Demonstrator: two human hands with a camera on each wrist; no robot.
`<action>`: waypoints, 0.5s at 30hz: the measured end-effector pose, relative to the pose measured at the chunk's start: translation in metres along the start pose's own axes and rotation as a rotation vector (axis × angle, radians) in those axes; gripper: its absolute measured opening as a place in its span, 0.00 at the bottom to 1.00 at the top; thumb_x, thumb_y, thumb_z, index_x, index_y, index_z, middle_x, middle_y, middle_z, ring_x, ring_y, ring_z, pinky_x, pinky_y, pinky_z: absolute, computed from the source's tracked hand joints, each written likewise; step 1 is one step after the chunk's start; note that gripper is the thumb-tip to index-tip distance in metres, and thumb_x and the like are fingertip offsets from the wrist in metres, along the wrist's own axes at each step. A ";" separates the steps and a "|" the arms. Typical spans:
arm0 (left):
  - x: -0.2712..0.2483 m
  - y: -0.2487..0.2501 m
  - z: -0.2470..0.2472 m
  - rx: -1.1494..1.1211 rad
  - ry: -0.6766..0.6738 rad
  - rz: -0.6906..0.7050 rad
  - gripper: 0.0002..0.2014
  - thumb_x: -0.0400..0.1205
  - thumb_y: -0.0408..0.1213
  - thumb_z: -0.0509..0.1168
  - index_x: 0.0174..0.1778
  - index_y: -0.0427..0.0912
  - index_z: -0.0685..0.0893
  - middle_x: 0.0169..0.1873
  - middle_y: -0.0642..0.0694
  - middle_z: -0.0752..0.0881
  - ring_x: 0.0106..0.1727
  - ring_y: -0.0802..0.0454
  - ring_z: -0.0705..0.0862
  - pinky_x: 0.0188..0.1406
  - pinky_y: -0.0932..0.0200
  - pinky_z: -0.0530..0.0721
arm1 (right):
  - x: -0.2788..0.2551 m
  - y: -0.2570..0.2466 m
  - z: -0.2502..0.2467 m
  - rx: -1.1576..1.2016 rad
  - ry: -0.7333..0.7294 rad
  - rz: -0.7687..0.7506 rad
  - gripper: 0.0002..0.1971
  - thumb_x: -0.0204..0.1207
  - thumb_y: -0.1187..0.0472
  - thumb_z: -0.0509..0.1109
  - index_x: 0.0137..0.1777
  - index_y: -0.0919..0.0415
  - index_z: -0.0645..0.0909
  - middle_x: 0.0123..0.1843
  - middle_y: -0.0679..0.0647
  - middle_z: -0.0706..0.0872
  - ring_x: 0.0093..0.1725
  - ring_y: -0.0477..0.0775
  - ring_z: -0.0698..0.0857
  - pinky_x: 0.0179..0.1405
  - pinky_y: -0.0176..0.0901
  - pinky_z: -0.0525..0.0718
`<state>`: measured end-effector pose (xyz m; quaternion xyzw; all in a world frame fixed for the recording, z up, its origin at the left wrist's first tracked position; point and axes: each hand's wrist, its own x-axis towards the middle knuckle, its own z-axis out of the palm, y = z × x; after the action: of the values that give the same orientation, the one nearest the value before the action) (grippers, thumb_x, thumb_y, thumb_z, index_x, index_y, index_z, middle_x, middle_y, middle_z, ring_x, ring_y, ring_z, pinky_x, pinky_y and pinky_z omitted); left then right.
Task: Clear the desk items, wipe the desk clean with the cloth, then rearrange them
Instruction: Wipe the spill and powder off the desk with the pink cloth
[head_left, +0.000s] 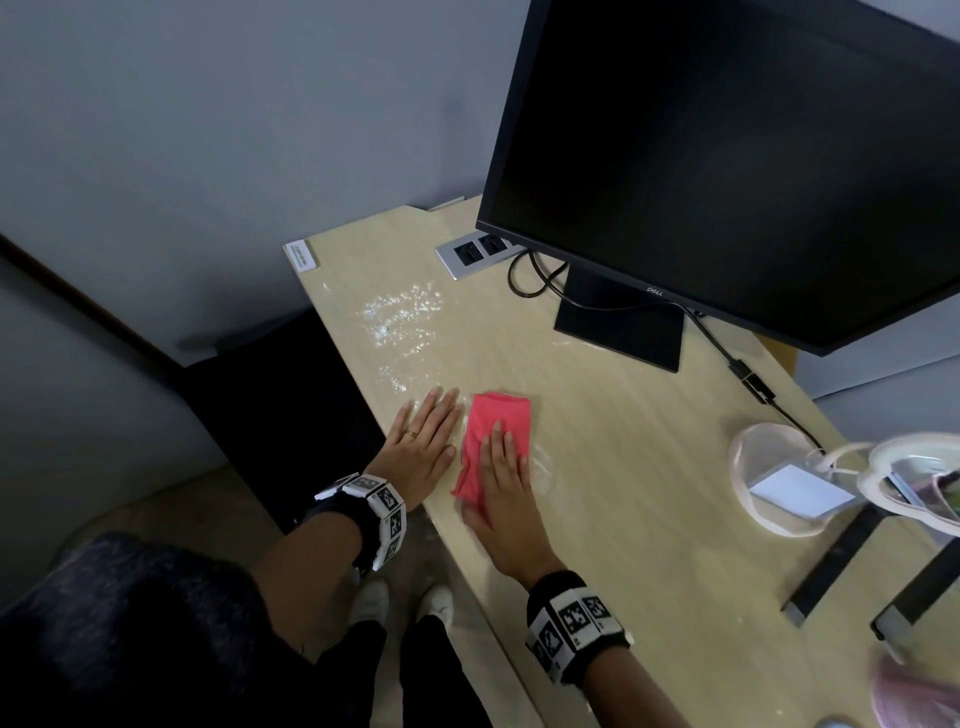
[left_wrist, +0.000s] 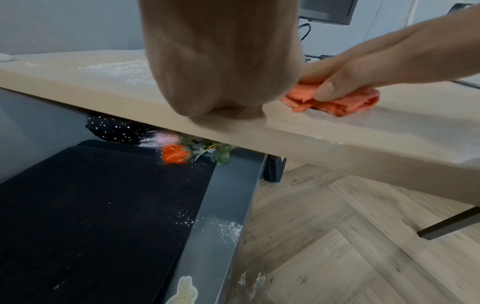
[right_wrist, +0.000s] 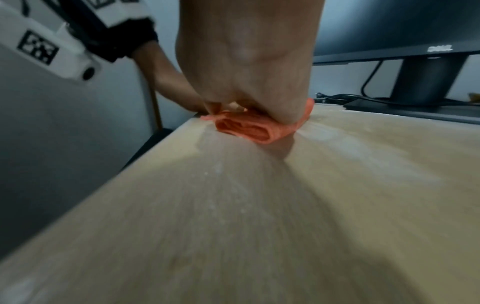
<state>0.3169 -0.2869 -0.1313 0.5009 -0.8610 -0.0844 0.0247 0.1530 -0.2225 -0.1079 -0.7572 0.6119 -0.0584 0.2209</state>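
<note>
A folded red cloth (head_left: 497, 422) (left_wrist: 337, 102) (right_wrist: 255, 129) lies on the light wooden desk (head_left: 623, 493) near its left edge. My right hand (head_left: 501, 470) (right_wrist: 246, 67) lies flat on the cloth with straight fingers and presses it down. Flat on the desk just left of the cloth rests my left hand (head_left: 423, 441) (left_wrist: 221, 61), fingers straight, holding nothing. White powder (head_left: 402, 317) is scattered on the desk beyond the hands, toward the far left corner.
A black Dell monitor (head_left: 727, 156) stands at the back with cables and a socket panel (head_left: 475, 254). Clear plastic bowls (head_left: 779, 483) sit at the right. Under the desk are a dark cabinet (left_wrist: 103, 216), a wrapped rose (left_wrist: 175, 156) and spilled powder.
</note>
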 end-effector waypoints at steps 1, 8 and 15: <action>0.000 0.000 0.000 -0.007 0.004 0.000 0.30 0.87 0.46 0.29 0.81 0.38 0.61 0.82 0.42 0.60 0.82 0.43 0.60 0.75 0.43 0.59 | 0.001 -0.003 0.003 -0.010 0.010 0.024 0.38 0.82 0.43 0.47 0.81 0.62 0.34 0.83 0.58 0.32 0.82 0.54 0.31 0.81 0.50 0.31; -0.001 -0.001 0.003 0.029 0.037 0.022 0.30 0.87 0.45 0.28 0.82 0.36 0.57 0.82 0.40 0.57 0.83 0.43 0.56 0.78 0.42 0.57 | 0.028 -0.032 0.016 -0.058 0.078 0.179 0.33 0.82 0.51 0.45 0.82 0.66 0.43 0.84 0.66 0.44 0.83 0.64 0.43 0.79 0.61 0.45; -0.002 -0.004 -0.010 -0.014 0.088 -0.045 0.31 0.88 0.46 0.29 0.80 0.32 0.61 0.80 0.37 0.62 0.81 0.42 0.63 0.79 0.44 0.64 | 0.041 -0.025 -0.004 0.081 0.108 0.161 0.42 0.80 0.43 0.53 0.82 0.66 0.36 0.83 0.60 0.33 0.81 0.57 0.30 0.81 0.51 0.33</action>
<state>0.3225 -0.2884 -0.1221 0.5233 -0.8470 -0.0687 0.0640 0.1843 -0.2589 -0.1018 -0.6916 0.6791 -0.1059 0.2220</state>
